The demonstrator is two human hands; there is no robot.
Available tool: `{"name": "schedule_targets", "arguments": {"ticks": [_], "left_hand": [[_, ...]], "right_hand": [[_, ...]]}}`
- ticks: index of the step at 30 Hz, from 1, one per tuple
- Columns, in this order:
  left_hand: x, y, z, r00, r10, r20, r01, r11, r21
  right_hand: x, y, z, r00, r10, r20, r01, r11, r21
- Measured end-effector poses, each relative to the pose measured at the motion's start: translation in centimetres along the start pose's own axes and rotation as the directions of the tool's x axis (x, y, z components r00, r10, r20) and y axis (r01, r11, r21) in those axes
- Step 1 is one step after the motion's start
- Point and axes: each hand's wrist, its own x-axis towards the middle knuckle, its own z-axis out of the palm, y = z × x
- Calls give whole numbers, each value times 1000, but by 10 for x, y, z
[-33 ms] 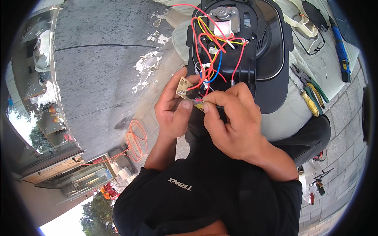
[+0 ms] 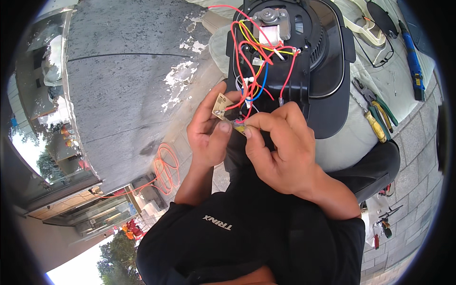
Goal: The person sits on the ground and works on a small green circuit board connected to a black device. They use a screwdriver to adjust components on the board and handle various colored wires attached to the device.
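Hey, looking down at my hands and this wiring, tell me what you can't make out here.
All in the head view:
Whatever the right hand may be pinching: its own fingertips cover it.
The far side of the circuit board: turned away, with the left hand around it.
The wire joints on that board: too small to judge.
The top end of the black appliance: cut off by the upper edge.

one line of pale lettering (image 2: 217, 223) stands on the black shirt (image 2: 270, 228).
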Motion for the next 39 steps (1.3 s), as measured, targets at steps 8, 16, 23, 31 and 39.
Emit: {"name": "schedule_targets", "arguments": {"ticks": [8,16,23,31,39], "left_hand": [[3,4,-3,996,-73,-49,74,996,39],[8,6,5,988,-93,-122,113,978,174],[6,6,1,994,-67,-92,77,991,106],[-1,7,0,999,29,18,-31,987,155],[0,3,4,996,76,54,-81,991,103]], "right_hand": [[-5,9,-5,1000,4,29,-6,997,75],[-7,13,-11,999,20,26,-23,993,120],[-6,7,-8,996,87,22,-90,983,163],[6,-11,3,988,154,27,-156,979,134],[7,-16,12,989,149,7,-149,988,46]]}}
